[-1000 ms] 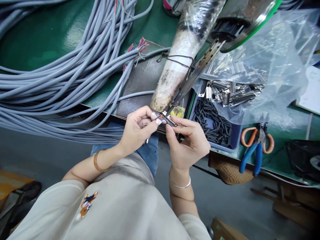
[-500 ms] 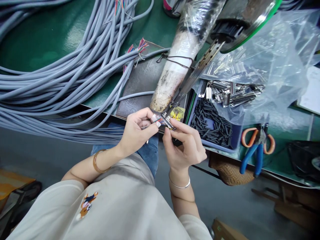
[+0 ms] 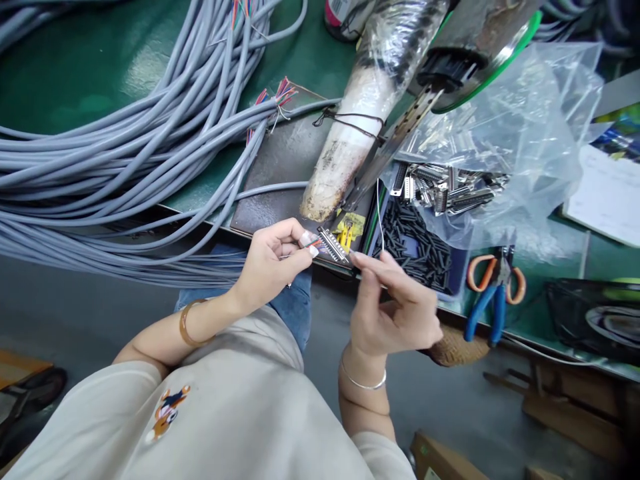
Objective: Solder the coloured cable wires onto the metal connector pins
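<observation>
My left hand [image 3: 274, 261] is closed, its thumb and fingers pinching coloured wires just behind a metal multi-pin connector [image 3: 333, 244]. The connector slants down to the right below the tip of a soldering iron [image 3: 395, 141] with a perforated shaft. My right hand [image 3: 393, 303] is at the connector's right end, its thumb and fingers pinched together. A thin white wire [image 3: 379, 217] runs down from above into these fingers; the wire's end is hard to see. Under the connector's upper side lies a yellow piece [image 3: 347, 232].
Grey cables [image 3: 165, 153] cover the left of the bench. A plastic-wrapped tube [image 3: 345, 133] slants over a dark plate [image 3: 275, 160]. At right are a blue tray [image 3: 459, 273] of black sleeves, a bag [image 3: 540, 113] with connectors, and blue-handled pliers [image 3: 490, 293] beside orange handles.
My right hand has drawn back to the right and down from the connector, and the white wire now shows above it. My left hand stays in place with the wires. The view has shifted slightly.
</observation>
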`<state>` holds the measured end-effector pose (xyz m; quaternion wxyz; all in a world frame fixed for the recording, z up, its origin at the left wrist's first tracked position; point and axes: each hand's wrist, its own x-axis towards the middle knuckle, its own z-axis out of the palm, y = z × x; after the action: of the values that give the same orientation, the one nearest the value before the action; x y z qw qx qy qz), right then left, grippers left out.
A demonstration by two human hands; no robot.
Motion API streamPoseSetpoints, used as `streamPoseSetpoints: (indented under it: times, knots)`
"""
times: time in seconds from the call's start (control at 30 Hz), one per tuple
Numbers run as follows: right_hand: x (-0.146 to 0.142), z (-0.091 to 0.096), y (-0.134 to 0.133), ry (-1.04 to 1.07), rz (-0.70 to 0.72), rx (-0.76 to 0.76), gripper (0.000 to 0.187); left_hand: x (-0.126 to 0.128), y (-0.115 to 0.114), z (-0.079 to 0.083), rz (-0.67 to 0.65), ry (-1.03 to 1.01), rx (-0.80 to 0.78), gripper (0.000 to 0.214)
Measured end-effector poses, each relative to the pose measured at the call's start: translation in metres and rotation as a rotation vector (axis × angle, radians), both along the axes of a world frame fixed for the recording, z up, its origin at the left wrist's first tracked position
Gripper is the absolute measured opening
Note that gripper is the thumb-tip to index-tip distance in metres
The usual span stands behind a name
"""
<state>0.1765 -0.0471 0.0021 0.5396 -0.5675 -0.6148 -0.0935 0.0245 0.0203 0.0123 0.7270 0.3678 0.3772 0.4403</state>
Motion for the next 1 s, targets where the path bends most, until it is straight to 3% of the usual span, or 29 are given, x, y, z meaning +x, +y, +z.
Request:
streamPoseSetpoints:
  times: [0.13,0.5,1.0]
  knots:
    - [-0.005,0.002,0.003,-0.135,0.063,-0.13,0.019,0.001,0.0,-0.001,0.026,0.001,0.061,0.02]
    - [-0.01,0.0,0.015,0.114,0.124,-0.129,0.019,0.008,0.005,0.002,0.104,0.021,0.326,0.019]
    - [-0.011,0.001,0.015,0.091,0.117,-0.139,0.017,0.005,0.007,0.003,0.08,0.06,0.299,0.02]
